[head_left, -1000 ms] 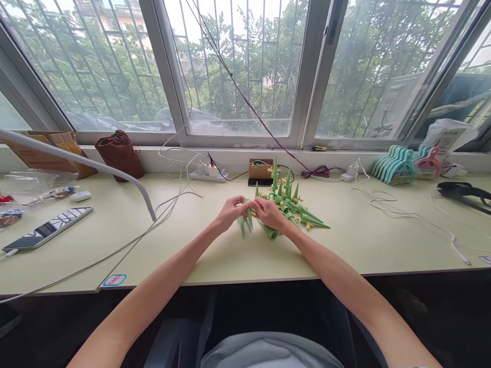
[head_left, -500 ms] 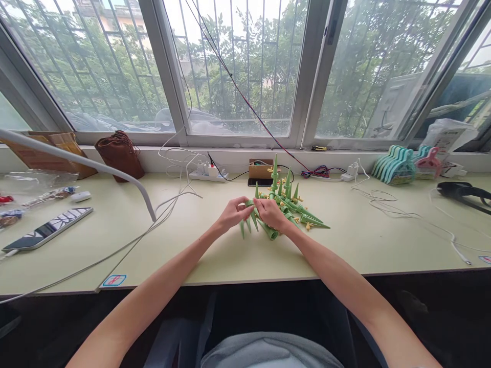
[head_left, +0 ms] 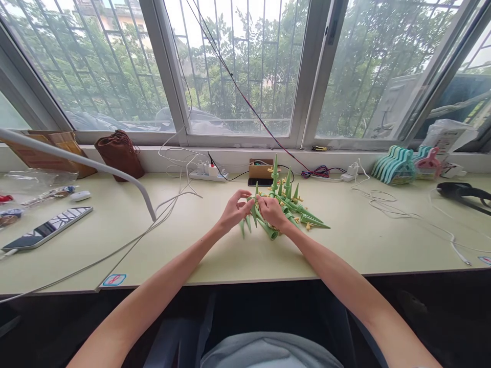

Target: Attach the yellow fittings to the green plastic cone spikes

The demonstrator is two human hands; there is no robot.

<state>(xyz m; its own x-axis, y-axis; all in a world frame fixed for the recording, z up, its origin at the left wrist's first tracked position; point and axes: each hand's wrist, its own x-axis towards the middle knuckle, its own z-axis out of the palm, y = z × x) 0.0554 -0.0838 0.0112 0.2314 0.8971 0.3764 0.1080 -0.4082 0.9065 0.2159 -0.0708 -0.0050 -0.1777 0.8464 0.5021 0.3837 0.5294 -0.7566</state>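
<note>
Green plastic watering spikes (head_left: pixel 303 208) with small yellow valves lie heaped on the table, some standing with their points up. At the left side of the heap, my right hand (head_left: pixel 271 212) is closed on one green watering spike (head_left: pixel 254 215), its point turned down. Its upper part is partly hidden by my fingers. My left hand (head_left: pixel 233 210) is just left of that spike, thumb and index finger apart, the thumb tip close to it. Whether the thumb touches it I cannot tell. More spike points (head_left: pixel 245 225) show below my left hand.
Behind the heap are a small cardboard box (head_left: pixel 261 167) and a dark phone (head_left: pixel 260 182). A white power strip (head_left: pixel 209 176) and cables lie along the window. A phone (head_left: pixel 48 229) lies left; teal hangers (head_left: pixel 393 164) stand right. A grey curved bar (head_left: pixel 126 176) crosses the left.
My left fingers have spread and come off the green part they were pinching. The spike now hangs more upright in my right hand, which has barely moved.
</note>
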